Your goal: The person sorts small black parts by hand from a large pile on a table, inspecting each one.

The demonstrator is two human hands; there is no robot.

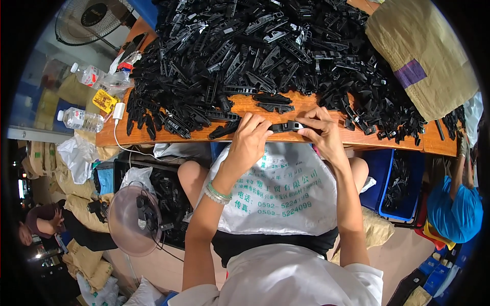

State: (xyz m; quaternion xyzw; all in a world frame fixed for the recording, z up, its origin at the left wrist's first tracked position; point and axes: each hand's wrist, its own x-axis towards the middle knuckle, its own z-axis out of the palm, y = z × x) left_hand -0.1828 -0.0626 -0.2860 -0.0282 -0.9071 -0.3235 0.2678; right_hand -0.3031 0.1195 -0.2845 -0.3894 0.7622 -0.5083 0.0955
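Note:
Above the near edge of the wooden table, a black plastic part [285,126] is stretched between my two hands. My left hand [251,136] pinches its left end between thumb and fingers. At its right end, my right hand [323,133] grips with the thumb below and the fingers above. Just beyond it a few loose black plastic pieces [274,103] lie on the wood. Left of my left hand, another black piece [222,131] rests by the table edge. A big heap of similar black parts [245,46] covers the far side.
A white printed sack [275,204] covers my lap. Plastic bottles [81,120] and a white cable [118,112] are at the left, near a fan [94,20]. A brown sack [423,51] lies at the right. A blue bin [390,183] and a person in blue [454,209] are there too.

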